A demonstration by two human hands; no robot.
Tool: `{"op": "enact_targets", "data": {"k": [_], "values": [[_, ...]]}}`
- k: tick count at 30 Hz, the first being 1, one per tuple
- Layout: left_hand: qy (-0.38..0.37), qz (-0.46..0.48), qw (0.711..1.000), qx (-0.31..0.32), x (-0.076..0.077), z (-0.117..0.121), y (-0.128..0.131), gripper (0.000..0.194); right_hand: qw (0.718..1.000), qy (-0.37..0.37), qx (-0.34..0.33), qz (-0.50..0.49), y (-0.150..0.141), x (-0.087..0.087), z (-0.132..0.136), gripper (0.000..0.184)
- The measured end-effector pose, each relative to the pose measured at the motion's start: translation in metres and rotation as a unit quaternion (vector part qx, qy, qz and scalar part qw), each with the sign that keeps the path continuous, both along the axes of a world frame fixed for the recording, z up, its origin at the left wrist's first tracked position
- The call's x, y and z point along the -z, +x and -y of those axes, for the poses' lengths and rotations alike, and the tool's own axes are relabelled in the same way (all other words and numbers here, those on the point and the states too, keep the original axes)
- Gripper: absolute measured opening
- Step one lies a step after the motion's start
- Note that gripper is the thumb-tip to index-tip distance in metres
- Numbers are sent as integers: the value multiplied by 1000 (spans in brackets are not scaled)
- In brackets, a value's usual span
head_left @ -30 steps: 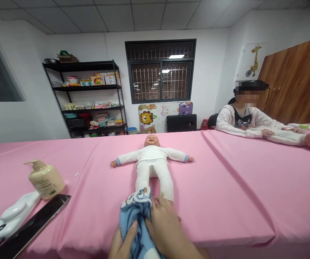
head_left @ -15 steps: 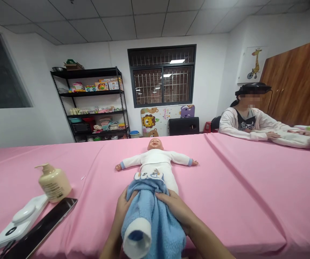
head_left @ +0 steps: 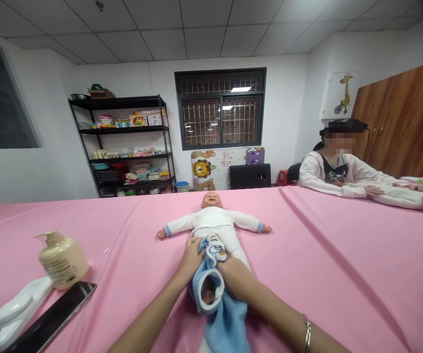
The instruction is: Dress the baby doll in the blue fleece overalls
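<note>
A baby doll point(head_left: 213, 218) in white clothes with blue cuffs lies on its back, head away from me, arms spread. Over its lower legs are blue fleece baby pants point(head_left: 229, 318) with a white cartoon face. My left hand point(head_left: 192, 257) grips their fabric on the left of the face patch. On the right, my right hand point(head_left: 235, 275) has its fingers curled into the cloth. A white-edged leg opening faces me, and something skin-coloured, apparently the doll's foot, shows inside. The other pant leg hangs toward me. My fingertips are partly hidden in the folds.
On the left of the pink-covered table point(head_left: 307, 294) stand a beige pump bottle point(head_left: 64, 260), a dark phone-like slab point(head_left: 55, 318) and a white device point(head_left: 14, 309). A person point(head_left: 338, 169) sits at far right beside another doll point(head_left: 404, 193). Black shelves point(head_left: 130, 130) stand behind.
Both hands and the pants have moved forward onto the doll's legs. The leg opening has turned up toward me, and something skin-coloured now shows in it. The face patch has tilted.
</note>
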State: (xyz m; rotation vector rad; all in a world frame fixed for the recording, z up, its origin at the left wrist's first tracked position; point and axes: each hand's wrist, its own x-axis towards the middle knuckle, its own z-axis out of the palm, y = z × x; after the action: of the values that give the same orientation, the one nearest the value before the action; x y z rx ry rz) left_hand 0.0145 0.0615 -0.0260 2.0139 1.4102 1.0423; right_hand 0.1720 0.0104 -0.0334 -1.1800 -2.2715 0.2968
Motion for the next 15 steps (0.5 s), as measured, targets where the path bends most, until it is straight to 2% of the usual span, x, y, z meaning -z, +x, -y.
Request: {"op": "enact_targets", "data": {"k": [3, 5, 10, 15], "values": [[16, 22, 999, 17, 7, -20, -4, 37, 990, 56, -18, 127, 2, -5, -24, 24], [31, 59, 998, 18, 10, -34, -8, 36, 985, 65, -14, 160, 1, -10, -40, 25], [15, 172, 985, 0, 20, -53, -22, 36, 981, 61, 27, 180, -2, -12, -70, 24], [-35, 238, 971, -5, 30, -58, -27, 45, 983, 44, 37, 176, 2, -8, -67, 21]]}}
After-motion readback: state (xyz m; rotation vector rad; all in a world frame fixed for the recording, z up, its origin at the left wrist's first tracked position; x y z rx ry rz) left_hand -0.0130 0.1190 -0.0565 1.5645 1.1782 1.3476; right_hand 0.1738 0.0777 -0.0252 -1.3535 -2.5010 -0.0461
